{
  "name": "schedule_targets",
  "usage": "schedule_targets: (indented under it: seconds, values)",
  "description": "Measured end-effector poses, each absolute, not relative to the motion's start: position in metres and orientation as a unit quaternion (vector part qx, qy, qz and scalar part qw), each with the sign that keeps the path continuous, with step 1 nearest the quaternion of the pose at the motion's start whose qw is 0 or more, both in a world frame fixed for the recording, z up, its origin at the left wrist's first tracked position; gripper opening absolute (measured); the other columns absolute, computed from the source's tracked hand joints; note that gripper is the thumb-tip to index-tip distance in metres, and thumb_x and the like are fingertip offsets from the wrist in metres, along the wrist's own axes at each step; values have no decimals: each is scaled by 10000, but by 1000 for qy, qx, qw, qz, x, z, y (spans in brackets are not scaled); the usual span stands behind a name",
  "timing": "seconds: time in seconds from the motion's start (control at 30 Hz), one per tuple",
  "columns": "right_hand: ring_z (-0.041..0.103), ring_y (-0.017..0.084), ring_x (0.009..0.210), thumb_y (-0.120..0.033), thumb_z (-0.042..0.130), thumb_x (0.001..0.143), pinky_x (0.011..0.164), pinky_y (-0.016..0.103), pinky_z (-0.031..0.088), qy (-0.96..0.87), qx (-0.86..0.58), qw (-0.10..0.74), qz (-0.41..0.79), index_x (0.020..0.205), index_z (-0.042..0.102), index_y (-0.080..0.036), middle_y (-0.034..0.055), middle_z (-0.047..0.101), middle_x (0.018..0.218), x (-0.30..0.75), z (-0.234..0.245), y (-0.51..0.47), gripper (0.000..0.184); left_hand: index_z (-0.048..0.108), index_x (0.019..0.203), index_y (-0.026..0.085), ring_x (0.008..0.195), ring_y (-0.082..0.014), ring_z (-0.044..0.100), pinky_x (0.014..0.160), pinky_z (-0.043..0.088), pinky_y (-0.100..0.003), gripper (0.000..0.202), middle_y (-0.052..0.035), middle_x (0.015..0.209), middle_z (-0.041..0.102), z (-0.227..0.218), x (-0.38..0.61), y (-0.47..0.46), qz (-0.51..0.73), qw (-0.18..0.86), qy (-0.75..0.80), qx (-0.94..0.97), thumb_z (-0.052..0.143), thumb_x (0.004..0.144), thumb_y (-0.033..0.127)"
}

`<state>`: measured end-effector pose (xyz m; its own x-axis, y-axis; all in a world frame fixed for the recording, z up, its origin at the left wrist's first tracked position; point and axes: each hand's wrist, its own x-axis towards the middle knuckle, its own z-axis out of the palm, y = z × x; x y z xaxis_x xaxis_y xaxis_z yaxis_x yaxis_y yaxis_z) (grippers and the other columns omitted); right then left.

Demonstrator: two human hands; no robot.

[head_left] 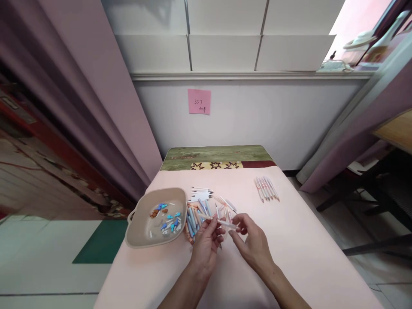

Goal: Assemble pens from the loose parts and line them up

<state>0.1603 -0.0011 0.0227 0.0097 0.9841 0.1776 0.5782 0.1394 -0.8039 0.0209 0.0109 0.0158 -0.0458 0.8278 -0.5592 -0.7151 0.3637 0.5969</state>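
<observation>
White wall (257, 116) between mauve curtains (96, 77), pale tiled floor (41, 274).

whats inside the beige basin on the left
The basin holds small blue pieces, brown pieces and whitish bits; whatever lies beneath them is covered.

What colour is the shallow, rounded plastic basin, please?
The plastic basin is greyish beige, shown best in the head view.
</observation>
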Motion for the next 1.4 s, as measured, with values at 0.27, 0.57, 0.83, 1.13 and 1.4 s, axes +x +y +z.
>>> schedule_targets:
  seconds: [0.27,0.57,0.83,1.13,1.4]
  values:
    - [557,137,487,-478,418,933,497,231,383,-632,-628,333,309,678,628,-215,-10,607,549,155,20,-2,422,601,801,145,520,-72,597,443,458,-155,304,-44,775,709,16,14,9,562,698,439,74,827,640,269]
    - [615,161,680,-396,623,821,635,258,499,-629,-556,447,307,970,608,-201,50,665,865,144,25,-2,246,609,795,139,574,-87,638,483,509,-151,258,-43,761,702,25,4,7,574,693,433,56,810,671,243]
    - [537,123,452,-557,450,901,469,221,416,-579,-591,375,418,673,632,-176,11,621,575,141,21,-4,480,619,786,125,564,-94,639,487,520,-161,293,-46,742,704,25,1,4,572,693,429,87,830,642,267]
    - [587,141,627,-323,591,871,533,219,467,-654,-558,457,227,907,665,-200,18,657,743,139,21,-9,148,623,776,119,559,-82,629,521,532,-155,167,-31,701,685,26,2,5,600,678,421,58,771,712,166]
    - [610,140,644,-254,617,863,578,234,513,-667,-525,490,198,929,663,-201,28,672,805,144,19,-9,96,620,819,107,578,-91,645,548,551,-179,34,-78,778,714,25,-7,12,596,676,431,36,653,816,113]
